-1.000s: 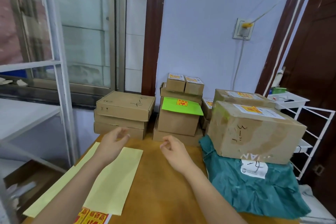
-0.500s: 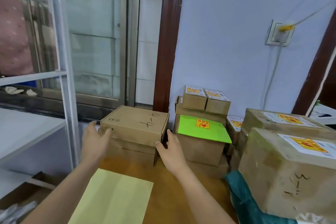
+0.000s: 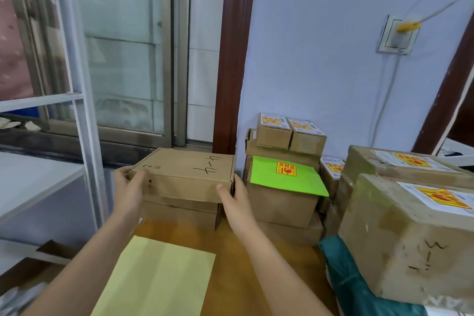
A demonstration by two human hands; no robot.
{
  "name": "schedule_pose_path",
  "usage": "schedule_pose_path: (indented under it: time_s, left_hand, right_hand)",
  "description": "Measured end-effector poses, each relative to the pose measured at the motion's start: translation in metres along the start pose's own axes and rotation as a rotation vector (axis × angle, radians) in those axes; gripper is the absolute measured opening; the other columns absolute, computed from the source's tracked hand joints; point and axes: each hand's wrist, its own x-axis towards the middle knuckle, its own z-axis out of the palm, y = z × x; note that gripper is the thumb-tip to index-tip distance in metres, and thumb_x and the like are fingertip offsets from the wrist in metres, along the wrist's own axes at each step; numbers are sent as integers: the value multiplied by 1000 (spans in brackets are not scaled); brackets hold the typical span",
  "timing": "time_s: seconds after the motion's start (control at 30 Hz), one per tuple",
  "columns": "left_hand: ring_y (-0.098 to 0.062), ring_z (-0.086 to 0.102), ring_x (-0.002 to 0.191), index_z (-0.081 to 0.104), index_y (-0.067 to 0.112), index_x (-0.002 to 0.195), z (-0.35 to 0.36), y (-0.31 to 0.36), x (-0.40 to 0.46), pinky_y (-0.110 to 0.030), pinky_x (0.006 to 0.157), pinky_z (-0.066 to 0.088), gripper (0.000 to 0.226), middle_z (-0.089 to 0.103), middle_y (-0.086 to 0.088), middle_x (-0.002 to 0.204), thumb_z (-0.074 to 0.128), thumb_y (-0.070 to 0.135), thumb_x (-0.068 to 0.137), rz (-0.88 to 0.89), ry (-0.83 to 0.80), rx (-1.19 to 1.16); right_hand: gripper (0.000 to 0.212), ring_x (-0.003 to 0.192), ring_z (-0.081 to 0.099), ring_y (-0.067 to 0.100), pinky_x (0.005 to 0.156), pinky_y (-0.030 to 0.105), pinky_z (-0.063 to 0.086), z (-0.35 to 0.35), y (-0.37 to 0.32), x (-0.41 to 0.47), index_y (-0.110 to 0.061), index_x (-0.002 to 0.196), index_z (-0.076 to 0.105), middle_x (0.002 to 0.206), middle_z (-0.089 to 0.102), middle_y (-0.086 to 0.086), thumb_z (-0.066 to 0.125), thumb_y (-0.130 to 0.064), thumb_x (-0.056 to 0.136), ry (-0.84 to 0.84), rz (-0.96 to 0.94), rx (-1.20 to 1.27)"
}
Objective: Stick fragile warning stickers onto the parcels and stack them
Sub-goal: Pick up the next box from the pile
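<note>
A flat brown cardboard box point(image 3: 187, 174) with black handwriting on its lid tops a short pile of similar flat boxes point(image 3: 179, 215) at the back of the wooden table point(image 3: 256, 264). My left hand point(image 3: 129, 191) grips its left end, thumb on the top corner. My right hand point(image 3: 234, 200) grips its right end, thumb on the front face. The box seems slightly raised off the pile. No sticker shows on its lid. To the right stand stacked parcels with red-and-yellow fragile stickers: a green-topped one point(image 3: 284, 177), two small boxes point(image 3: 289, 131) and a large box point(image 3: 410, 236).
A pale yellow backing sheet point(image 3: 159, 277) lies on the table near me. A teal plastic mailer point(image 3: 359, 287) lies under the large box. A white metal shelf frame point(image 3: 84, 120) stands at the left, with a window behind. A wall socket point(image 3: 396, 34) with a cable is upper right.
Both hands went forward from above the table to the top flat box and took hold of its two ends. The camera moved closer and turned left.
</note>
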Motion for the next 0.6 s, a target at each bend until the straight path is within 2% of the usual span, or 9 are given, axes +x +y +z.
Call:
schedule_pose_path:
  time_s: [0.07,0.13,0.2,0.27,0.37,0.43,0.53,0.6]
  left_hand:
    - [-18,46,90,36,21,112,-8,2,-8,-36,82,43,22,44,-1,98,50,27,97,23,42,-50]
    - [-20,45,93,39,25,100,-16,4,-17,-40,85,42,14,43,4,91,52,30,96,34,71,-97]
    - [-19,44,90,38,31,86,-25,5,-29,-38,84,41,18,42,5,87,53,30,95,49,91,-138]
    - [-20,43,90,37,31,81,-33,3,-42,-37,84,40,23,41,4,85,55,28,95,63,116,-140]
    - [-19,42,85,37,27,77,-40,-6,-62,-39,81,38,25,40,3,82,56,20,92,34,134,-151]
    - [-17,40,77,37,23,72,-40,-12,-78,-37,75,35,29,39,3,77,58,14,90,11,151,-155]
    - [-13,34,67,34,20,69,-34,-16,-112,-26,63,29,32,37,3,72,54,8,91,-8,155,-182]
    - [-11,36,66,37,19,72,-28,-21,-136,-23,61,29,28,39,3,74,52,6,91,-2,151,-188]
  right_hand:
    - [45,124,39,6,111,30,31,-5,-4,-11,-26,139,37,135,43,-13,50,-32,97,4,-6,55]
    - [37,121,46,10,109,37,37,-8,-4,-22,-29,130,42,132,50,-8,51,-37,95,22,1,94]
    - [31,117,51,14,105,40,41,-11,-4,-36,-31,116,47,125,55,-6,51,-46,89,43,8,121]
    - [26,112,52,16,98,37,43,-16,-2,-53,-30,105,48,118,56,-3,50,-49,87,60,21,133]
    - [13,105,50,17,86,28,40,-25,7,-76,-23,95,47,114,53,4,48,-36,96,121,45,118]
    - [15,102,49,14,84,24,39,-31,17,-92,-20,101,48,117,49,4,49,-34,97,167,78,83]
    - [32,109,47,13,96,26,40,-38,31,-118,-15,122,45,125,41,1,52,-32,96,193,130,40]
    - [40,113,46,13,100,27,40,-46,39,-135,-14,131,41,131,38,0,52,-29,96,218,162,7]
